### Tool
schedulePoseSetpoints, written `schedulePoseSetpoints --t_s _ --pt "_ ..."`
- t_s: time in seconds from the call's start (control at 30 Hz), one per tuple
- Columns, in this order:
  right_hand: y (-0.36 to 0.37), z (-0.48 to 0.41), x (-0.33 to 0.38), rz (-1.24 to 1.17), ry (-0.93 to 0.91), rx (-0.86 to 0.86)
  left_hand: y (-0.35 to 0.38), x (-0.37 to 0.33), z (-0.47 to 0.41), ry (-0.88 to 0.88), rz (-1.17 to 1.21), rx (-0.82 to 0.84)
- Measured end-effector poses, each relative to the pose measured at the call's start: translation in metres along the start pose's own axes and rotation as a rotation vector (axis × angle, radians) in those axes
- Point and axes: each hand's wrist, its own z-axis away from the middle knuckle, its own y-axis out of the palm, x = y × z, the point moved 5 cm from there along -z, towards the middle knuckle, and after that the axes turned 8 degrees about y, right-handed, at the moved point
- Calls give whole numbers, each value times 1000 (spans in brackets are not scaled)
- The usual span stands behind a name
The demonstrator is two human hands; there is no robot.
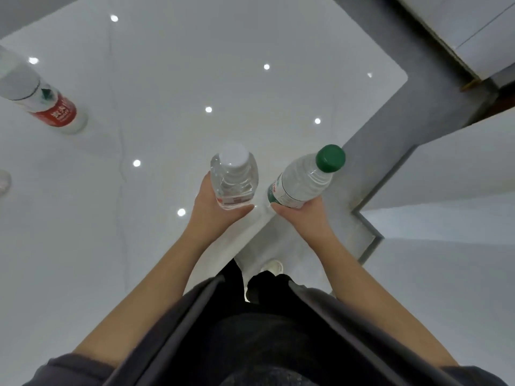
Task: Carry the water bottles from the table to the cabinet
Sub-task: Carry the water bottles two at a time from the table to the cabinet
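Observation:
My left hand (214, 210) grips a clear water bottle with a white cap (233, 179) around its lower body, holding it upright above the glossy white table (167, 93). My right hand (302, 215) holds a clear bottle with a green cap and green label (303, 179), tilted to the right, just off the table's right edge. A third bottle with a red label (41, 98) stands on the table at the far left.
Right of the table a strip of grey floor (390, 140) runs past a white panel (459, 162) and white cabinet fronts (479, 32) at top right. A small clear object (4, 182) shows at the left edge. My legs and a shoe (271, 267) are below.

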Motion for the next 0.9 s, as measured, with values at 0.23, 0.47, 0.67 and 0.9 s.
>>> schedulePoseSetpoints --t_s 0.23,0.47,0.67,0.9 --pt "-96 47 -52 -41 19 -186 99 -39 29 103 70 181" --pt "-187 104 -112 -54 80 -363 201 -61 70 185 14 381" --pt "-225 135 -126 -180 113 -528 245 -86 68 261 -66 570" --pt "-266 150 -79 -335 57 -688 268 -169 37 423 -42 645"
